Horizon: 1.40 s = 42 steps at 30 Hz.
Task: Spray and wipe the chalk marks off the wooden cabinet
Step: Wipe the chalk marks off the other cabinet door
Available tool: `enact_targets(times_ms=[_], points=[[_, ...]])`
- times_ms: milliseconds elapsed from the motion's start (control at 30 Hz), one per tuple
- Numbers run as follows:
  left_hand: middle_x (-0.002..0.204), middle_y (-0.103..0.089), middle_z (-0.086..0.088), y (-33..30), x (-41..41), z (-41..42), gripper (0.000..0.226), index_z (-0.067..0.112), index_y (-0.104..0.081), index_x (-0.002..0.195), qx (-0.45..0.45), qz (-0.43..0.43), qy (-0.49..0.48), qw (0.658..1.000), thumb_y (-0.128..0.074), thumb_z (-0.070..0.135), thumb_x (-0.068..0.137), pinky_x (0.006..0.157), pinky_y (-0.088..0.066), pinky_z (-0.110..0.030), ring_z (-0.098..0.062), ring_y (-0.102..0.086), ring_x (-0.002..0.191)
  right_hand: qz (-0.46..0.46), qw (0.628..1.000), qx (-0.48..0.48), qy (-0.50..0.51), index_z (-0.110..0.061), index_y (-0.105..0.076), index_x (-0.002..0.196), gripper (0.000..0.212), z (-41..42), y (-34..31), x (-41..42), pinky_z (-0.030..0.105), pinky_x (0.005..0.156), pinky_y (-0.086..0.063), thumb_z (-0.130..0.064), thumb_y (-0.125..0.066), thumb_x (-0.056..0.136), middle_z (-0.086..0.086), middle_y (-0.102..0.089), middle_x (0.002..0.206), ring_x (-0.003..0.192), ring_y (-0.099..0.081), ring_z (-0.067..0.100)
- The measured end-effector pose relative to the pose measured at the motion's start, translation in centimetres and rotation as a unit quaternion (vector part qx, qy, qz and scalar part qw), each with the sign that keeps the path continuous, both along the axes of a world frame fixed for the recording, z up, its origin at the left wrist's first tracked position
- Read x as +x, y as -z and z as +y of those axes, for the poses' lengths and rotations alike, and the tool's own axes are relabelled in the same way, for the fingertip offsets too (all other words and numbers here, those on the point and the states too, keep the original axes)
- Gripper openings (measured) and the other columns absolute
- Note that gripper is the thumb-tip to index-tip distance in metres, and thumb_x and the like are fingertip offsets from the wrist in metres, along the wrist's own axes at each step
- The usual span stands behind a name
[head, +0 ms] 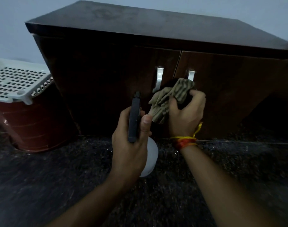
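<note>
A low dark wooden cabinet (107,71) with two doors and two metal handles (158,78) stands against the wall. My left hand (131,145) grips a spray bottle (134,115) with a black head and a white body, nozzle pointing at the left door. My right hand (187,113) clutches a crumpled striped olive cloth (171,97) close to the doors, just below the handles. No chalk marks are visible in the dim light. Faint smudges show on the cabinet top (140,18).
A red bucket (33,122) with a white perforated plastic lid (17,81) stands left of the cabinet. The floor (58,177) is dark speckled stone. A pale wall (9,30) runs behind. Red and yellow threads circle my right wrist.
</note>
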State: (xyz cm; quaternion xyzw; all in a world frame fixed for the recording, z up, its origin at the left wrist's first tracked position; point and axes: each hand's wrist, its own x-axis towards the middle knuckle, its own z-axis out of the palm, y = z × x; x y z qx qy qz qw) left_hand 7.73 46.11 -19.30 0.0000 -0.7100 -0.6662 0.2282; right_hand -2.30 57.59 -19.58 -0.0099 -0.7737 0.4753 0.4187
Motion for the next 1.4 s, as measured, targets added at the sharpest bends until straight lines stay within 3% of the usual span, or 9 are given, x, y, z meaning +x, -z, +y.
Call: enact_targets(times_ms=[133, 300, 467, 600, 800, 1000, 1133, 1200, 1400], points=[[0.105, -0.063, 0.024, 0.2, 0.5, -1.1, 0.052, 0.047, -0.049, 0.113, 0.003, -0.002, -0.013, 1.000, -0.044, 0.082, 0.075, 0.071, -0.052, -0.019, -0.011, -0.067, 0.085, 0.017, 0.996, 0.070, -0.044, 0.000, -0.054, 0.109, 0.038, -2.0, -0.4, 0.6, -0.002, 0.075, -0.030, -0.005, -0.070, 0.075, 0.015, -0.052, 0.105, 0.090, -0.044, 0.005], [0.101, -0.062, 0.028, -0.1, 0.8, -1.6, 0.044, 0.052, -0.048, 0.110, 0.002, 0.004, -0.017, 1.000, -0.043, 0.081, 0.076, 0.071, -0.053, -0.024, -0.011, -0.066, 0.083, 0.013, 0.996, 0.072, -0.043, -0.007, -0.055, 0.107, 0.035, -4.7, -2.9, -0.7, 0.015, 0.067, -0.034, -0.011, -0.067, 0.075, 0.010, -0.051, 0.105, 0.083, -0.045, 0.008], [0.097, -0.063, 0.018, -0.4, 0.9, -1.7, 0.044, 0.050, -0.050, 0.107, 0.009, 0.015, -0.012, 1.000, -0.043, 0.081, 0.076, 0.071, -0.052, -0.023, -0.012, -0.065, 0.082, 0.020, 0.997, 0.067, -0.039, -0.005, -0.053, 0.105, 0.034, -5.1, -2.0, -1.0, 0.019, 0.069, -0.035, -0.004, -0.065, 0.072, 0.012, -0.050, 0.106, 0.086, -0.047, 0.011], [0.102, -0.063, 0.028, -0.7, 0.8, -1.7, 0.044, 0.052, -0.049, 0.106, 0.011, 0.011, -0.012, 1.000, -0.044, 0.082, 0.074, 0.072, -0.054, -0.025, -0.013, -0.067, 0.084, -0.012, 0.996, 0.072, -0.058, -0.004, -0.049, 0.100, 0.033, -4.6, -0.1, -0.9, 0.036, 0.069, -0.045, -0.001, -0.063, 0.070, 0.011, -0.048, 0.099, 0.083, -0.047, 0.016], [0.101, -0.063, 0.025, -0.8, 0.9, -1.7, 0.040, 0.054, -0.049, 0.106, 0.004, 0.014, -0.009, 1.000, -0.044, 0.080, 0.076, 0.071, -0.054, -0.029, -0.013, -0.065, 0.084, 0.018, 0.995, 0.063, -0.069, -0.006, -0.050, 0.100, 0.032, -4.4, -2.6, -1.1, 0.011, 0.065, -0.037, -0.003, -0.063, 0.070, 0.002, -0.044, 0.099, 0.078, -0.038, 0.000], [0.106, -0.062, 0.028, -0.9, 1.2, -1.7, 0.038, 0.065, -0.047, 0.104, -0.007, 0.007, -0.003, 1.000, -0.043, 0.086, 0.072, 0.074, -0.055, -0.030, -0.013, -0.066, 0.087, -0.013, 0.995, 0.073, -0.072, -0.006, -0.047, 0.096, 0.032, -4.4, -1.2, -0.9, 0.036, 0.068, -0.047, -0.001, -0.061, 0.068, 0.008, -0.048, 0.096, 0.080, -0.049, 0.017], [0.104, -0.061, 0.027, -1.2, 1.3, -1.9, 0.037, 0.066, -0.046, 0.103, -0.013, 0.005, -0.004, 1.000, -0.042, 0.086, 0.072, 0.073, -0.054, -0.036, -0.015, -0.065, 0.085, 0.002, 0.996, 0.058, -0.061, -0.007, -0.050, 0.098, 0.032, -4.4, -3.7, -1.3, 0.008, 0.065, -0.036, -0.005, -0.065, 0.070, 0.003, -0.048, 0.097, 0.077, -0.037, -0.001], [0.103, -0.060, 0.027, -1.3, 1.2, -2.0, 0.037, 0.067, -0.046, 0.103, -0.013, 0.002, -0.006, 1.000, -0.043, 0.086, 0.072, 0.074, -0.054, -0.038, -0.015, -0.065, 0.086, 0.010, 0.997, 0.056, -0.057, -0.007, -0.051, 0.100, 0.032, -4.5, -4.2, -1.2, 0.003, 0.067, -0.034, -0.004, -0.065, 0.071, 0.005, -0.049, 0.099, 0.079, -0.035, -0.002], [0.103, -0.059, 0.026, -1.6, 0.8, -2.6, 0.048, 0.064, -0.044, 0.108, -0.021, -0.011, -0.009, 1.000, -0.043, 0.089, 0.067, 0.077, -0.052, -0.032, -0.008, -0.062, 0.093, -0.077, 0.989, 0.076, -0.097, -0.011, -0.049, 0.098, 0.035, -3.8, -1.0, 0.0, 0.032, 0.074, -0.045, 0.004, -0.059, 0.068, 0.008, -0.051, 0.103, 0.087, -0.050, 0.019]])
